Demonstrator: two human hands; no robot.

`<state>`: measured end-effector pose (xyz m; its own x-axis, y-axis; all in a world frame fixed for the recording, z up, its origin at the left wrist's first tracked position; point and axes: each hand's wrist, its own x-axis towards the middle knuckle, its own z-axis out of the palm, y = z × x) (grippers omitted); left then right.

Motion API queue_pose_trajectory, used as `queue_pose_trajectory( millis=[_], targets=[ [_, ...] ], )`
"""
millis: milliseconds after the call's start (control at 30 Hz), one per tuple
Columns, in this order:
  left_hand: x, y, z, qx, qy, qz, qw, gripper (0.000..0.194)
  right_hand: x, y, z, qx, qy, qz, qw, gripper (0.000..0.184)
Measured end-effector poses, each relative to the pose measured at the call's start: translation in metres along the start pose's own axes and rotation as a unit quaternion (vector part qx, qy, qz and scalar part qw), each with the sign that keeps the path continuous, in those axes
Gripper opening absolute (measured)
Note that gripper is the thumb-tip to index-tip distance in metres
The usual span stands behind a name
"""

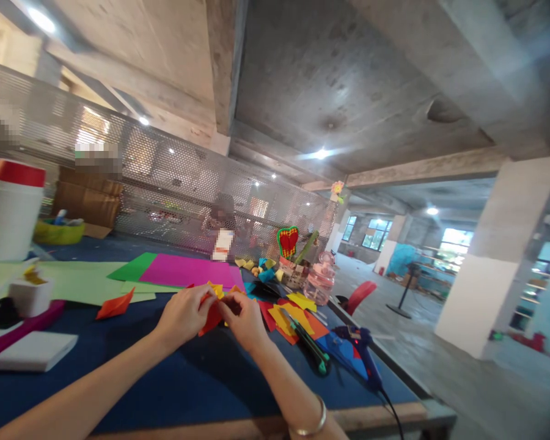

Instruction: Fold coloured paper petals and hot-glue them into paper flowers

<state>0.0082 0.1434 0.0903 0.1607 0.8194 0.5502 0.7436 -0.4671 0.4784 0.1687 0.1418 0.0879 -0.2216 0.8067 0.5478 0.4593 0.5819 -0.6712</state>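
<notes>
**Red paper (212, 319) pinched between left hand (187, 310) and right hand (245, 318)**

Nearest is a bracelet (315, 421) on the right wrist. Both hands are above the blue table top (201, 379), with the red paper between their fingertips. The left hand is nearly closed, its fingers bent and pinching the paper. The right hand is also nearly closed, with thumb and fingers gripping the paper's right side. Some yellow paper shows just behind the fingertips; I cannot tell if it is held too.

To the right lie a glue gun (365, 354) and a green-black cutter (314, 347), which rests partly on coloured papers. To the left lies a folded orange paper (115, 304). Farther, there are a magenta sheet (183, 270), a pink transparent bottle (319, 284) and a red heart decoration (288, 242). Behind them stands a perforated screen (165, 195). Farther right, a fan (409, 287) stands on the floor.
</notes>
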Motion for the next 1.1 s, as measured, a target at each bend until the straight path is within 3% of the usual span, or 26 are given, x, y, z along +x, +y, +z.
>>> queue_pose_trajectory(
  millis=[333, 633, 833, 1100],
  targets=[
    [-0.004, -0.002, 0.009, 0.007, 0.044, 0.073, 0.996, 0.022, 0.003, 0.009, 0.005, 0.058, -0.01, 0.033, 0.998, 0.026],
    [-0.007, 0.0, 0.011, -0.006, 0.081, 0.137, 0.987, 0.023, -0.003, -0.007, 0.001, 0.002, 0.027, -0.009, 1.0, 0.014],
    [-0.006, 0.002, 0.011, 0.039, 0.029, 0.169, 0.984, 0.024, -0.003, -0.004, -0.001, -0.123, 0.056, -0.1, 0.986, 0.012],
    [-0.009, 0.01, 0.0, 0.138, -0.052, 0.169, 0.974, 0.026, -0.006, 0.0, -0.003, -0.259, 0.039, -0.195, 0.945, 0.014]
  ],
)
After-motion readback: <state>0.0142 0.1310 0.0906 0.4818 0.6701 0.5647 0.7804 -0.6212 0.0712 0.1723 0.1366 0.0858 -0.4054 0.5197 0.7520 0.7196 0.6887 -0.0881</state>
